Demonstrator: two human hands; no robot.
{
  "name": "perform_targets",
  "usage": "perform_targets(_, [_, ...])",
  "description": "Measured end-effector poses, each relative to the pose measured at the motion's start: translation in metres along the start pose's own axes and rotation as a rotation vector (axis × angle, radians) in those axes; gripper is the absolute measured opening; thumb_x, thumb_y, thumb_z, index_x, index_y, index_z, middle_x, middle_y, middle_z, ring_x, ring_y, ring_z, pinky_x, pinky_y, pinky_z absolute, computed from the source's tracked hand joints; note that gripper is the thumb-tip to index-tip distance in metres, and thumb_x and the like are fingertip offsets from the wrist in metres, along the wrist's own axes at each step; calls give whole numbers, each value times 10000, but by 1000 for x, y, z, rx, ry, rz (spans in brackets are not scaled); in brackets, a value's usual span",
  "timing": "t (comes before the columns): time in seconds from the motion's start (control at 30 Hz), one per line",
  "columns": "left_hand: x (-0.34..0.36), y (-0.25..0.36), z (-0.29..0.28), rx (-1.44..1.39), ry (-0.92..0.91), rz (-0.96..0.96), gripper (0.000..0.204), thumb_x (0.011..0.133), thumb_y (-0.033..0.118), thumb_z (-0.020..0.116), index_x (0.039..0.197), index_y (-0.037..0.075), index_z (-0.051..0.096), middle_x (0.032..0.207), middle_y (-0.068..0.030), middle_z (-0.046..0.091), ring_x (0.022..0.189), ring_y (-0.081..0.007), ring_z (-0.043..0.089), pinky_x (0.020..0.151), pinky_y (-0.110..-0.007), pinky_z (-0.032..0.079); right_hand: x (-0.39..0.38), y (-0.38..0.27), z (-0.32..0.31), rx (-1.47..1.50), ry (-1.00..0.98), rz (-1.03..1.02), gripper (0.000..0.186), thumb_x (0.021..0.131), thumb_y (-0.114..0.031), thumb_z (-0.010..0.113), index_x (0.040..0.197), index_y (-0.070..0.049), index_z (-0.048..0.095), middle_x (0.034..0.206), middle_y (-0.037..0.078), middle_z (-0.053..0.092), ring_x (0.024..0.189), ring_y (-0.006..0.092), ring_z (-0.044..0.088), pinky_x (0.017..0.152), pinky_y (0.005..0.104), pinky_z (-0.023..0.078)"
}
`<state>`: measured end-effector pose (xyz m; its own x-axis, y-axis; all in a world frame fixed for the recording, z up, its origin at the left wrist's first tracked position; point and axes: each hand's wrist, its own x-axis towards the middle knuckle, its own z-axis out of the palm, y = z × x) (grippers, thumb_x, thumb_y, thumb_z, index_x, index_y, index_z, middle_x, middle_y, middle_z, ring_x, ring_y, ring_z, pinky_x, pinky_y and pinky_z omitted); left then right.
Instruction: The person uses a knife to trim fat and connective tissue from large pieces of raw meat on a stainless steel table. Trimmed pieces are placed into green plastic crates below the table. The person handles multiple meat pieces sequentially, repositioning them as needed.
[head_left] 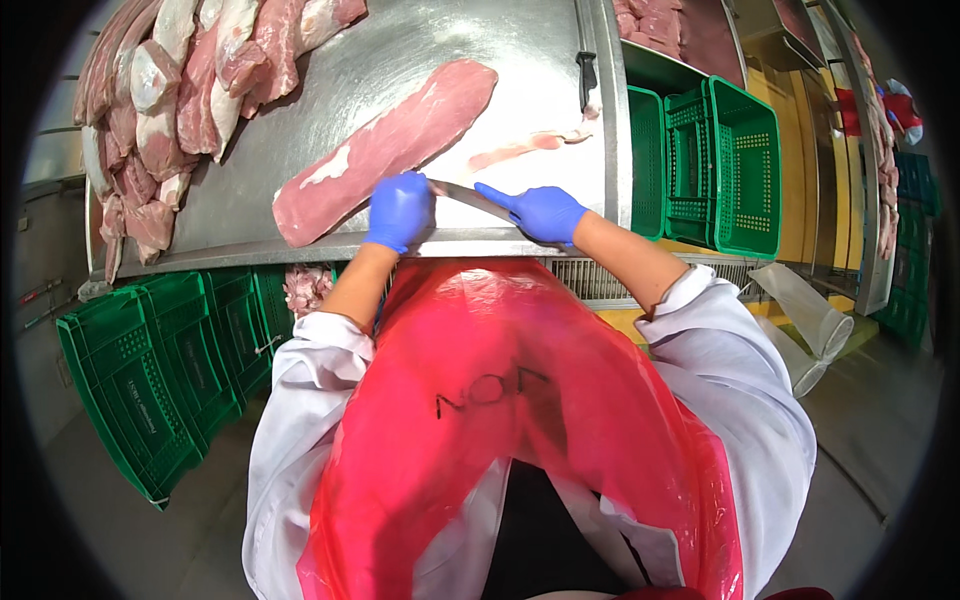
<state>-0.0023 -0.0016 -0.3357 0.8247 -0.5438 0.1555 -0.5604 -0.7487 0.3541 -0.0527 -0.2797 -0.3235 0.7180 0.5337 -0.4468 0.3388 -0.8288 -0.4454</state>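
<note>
My blue-gloved right hand [545, 212] grips a knife [470, 198], forefinger stretched along it, its blade reaching left to my blue-gloved left hand [398, 210]. That hand is closed at the steel table's front edge; a small pinkish bit shows beside its fingers, but what it holds is unclear. Just behind it a long pink slab of meat [385, 150] with a white fatty patch lies diagonally. A thin pale strip of trimming [515, 150] lies to the right, below a second black-handled knife [586, 82] at the table's right side.
Many meat cuts [160, 120] are heaped at the left of the steel table [330, 50]. Green crates stand right [740, 165] and low left [160, 380]. More meat [660, 30] sits in a container at top right. Beyond are another meat-laden table [876, 170] and partly visible red-and-white clothing [905, 110].
</note>
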Motion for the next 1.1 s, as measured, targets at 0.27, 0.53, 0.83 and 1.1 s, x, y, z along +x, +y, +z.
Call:
perform_targets(0.27, [-88, -81, -97, 39, 475, -473, 178, 953, 184, 664, 949, 7, 687, 831, -184, 691, 715, -326, 670, 669, -432, 525, -60, 11, -39, 572, -51, 111, 643, 1016, -191, 511, 1623, -302, 331, 921, 184, 713, 701, 282, 695, 767, 414, 581])
perform_targets(0.53, [-379, -227, -93, 51, 388, -1204, 416, 899, 196, 745, 1212, -48, 618, 876, -132, 701, 776, -188, 659, 740, -353, 541, 33, 64, -28, 1593, 785, 33, 782, 1018, -27, 503, 1673, -217, 121, 894, 111, 641, 596, 169, 633, 489, 282, 535])
perform_targets(0.83, [-322, -207, -86, -62, 432, -1052, 591, 924, 134, 724, 1439, -36, 490, 1132, -135, 669, 1031, -255, 657, 946, -400, 522, 111, 59, -46, 1781, 950, -71, 790, 1030, -113, 571, 1671, -220, 122, 819, 109, 645, 623, 170, 623, 605, 320, 565])
perform_targets(1.1, [-3, -124, -67, -344, 328, -376, 421, 904, 153, 759, 1261, -33, 640, 1158, -172, 666, 1030, -290, 698, 918, -384, 557, -54, 11, -159, 1472, 1126, -181, 663, 1062, -206, 505, 1654, -126, 219, 782, 49, 576, 568, 77, 508, 543, 183, 420])
